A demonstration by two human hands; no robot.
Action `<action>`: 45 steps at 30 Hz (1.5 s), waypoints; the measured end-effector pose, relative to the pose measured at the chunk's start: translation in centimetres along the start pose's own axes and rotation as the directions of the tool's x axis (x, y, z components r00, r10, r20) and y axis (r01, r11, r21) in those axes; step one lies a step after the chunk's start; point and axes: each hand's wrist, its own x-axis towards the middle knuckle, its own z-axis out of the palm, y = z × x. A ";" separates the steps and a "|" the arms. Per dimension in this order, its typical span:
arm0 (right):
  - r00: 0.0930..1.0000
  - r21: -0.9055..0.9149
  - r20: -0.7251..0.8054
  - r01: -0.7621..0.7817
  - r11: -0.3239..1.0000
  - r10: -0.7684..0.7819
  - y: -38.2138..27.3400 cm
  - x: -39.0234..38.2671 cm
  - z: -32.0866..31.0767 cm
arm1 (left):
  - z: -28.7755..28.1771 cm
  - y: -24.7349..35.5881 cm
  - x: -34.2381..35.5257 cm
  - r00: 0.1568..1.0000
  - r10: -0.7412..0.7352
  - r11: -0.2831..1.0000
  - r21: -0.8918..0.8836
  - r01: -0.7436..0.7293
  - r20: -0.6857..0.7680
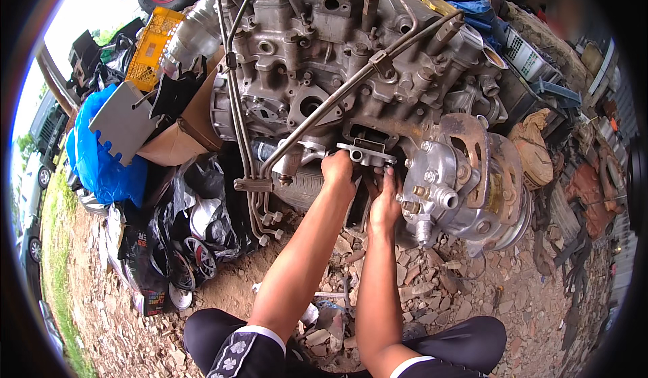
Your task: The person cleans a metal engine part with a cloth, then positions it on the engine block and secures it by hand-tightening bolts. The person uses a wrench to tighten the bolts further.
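Low on the side of a large grey engine block (324, 61), a light metal flanged housing (368, 156) sits against a rectangular opening. My left hand (337, 170) is closed round the left end of this housing, knuckles up. My right hand (383, 199) reaches up under its right end. The right fingertips press together at a small dark piece there, too small to name. Right of my right hand, a silver compressor-like unit (466, 182) with fittings and a rusty bracket (466, 135) stands close by. Thin metal pipes (246, 135) run down and across the engine's left side.
A blue plastic bag (101, 155), a yellow crate (152, 47) and black bags (202, 202) are heaped at the left. Broken stones (432, 287) cover the ground, with a wrench-like tool (345, 297) between my knees. At the right lie a white basket (530, 54) and rusty scrap (587, 199).
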 end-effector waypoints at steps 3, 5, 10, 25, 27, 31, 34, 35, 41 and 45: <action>0.999 0.016 -0.011 -0.040 0.999 0.041 0.2 0.9 0.0 | 0.0 -0.3 2.6 0.998 -0.018 1.000 0.008 0.018 -0.063; 0.997 0.077 0.011 -0.075 0.994 0.075 -0.1 1.3 0.4 | 0.1 -0.1 2.2 0.999 -0.015 0.999 -0.030 0.014 -0.037; 0.996 0.095 0.005 -0.094 0.991 0.094 -0.8 1.7 0.6 | 0.9 0.6 -1.3 0.999 0.032 0.996 -0.084 -0.033 -0.012; 0.985 -0.392 -0.065 0.124 0.912 -0.162 1.3 2.4 -0.7 | 0.8 0.9 -2.0 0.926 0.356 0.931 0.036 -0.363 0.126; 0.960 -0.541 -0.060 0.200 0.817 -0.275 1.5 2.5 -1.0 | 1.1 1.3 -3.2 0.972 0.207 0.977 -0.069 -0.200 0.109; 0.982 -0.654 0.032 0.160 0.739 -0.184 -0.6 1.8 0.0 | 0.1 1.4 -2.4 0.972 0.183 0.974 -0.161 -0.159 0.149; 0.946 -0.650 -0.023 0.232 0.724 -0.324 -1.0 2.6 1.2 | 0.3 1.4 -2.6 0.970 0.185 0.973 -0.165 -0.159 0.157; 0.941 -0.681 0.025 0.263 0.683 -0.337 -0.5 3.8 0.6 | 0.6 1.3 -2.6 0.969 0.184 0.974 -0.166 -0.156 0.167; 0.904 -0.652 0.099 0.374 0.660 -0.415 -0.3 4.2 0.9 | 0.1 1.3 -2.0 0.965 0.182 0.974 -0.166 -0.152 0.189; 0.915 -0.496 0.142 0.397 0.772 -0.379 -1.5 3.2 1.6 | 0.0 1.5 -2.2 0.952 0.174 0.979 -0.150 -0.139 0.251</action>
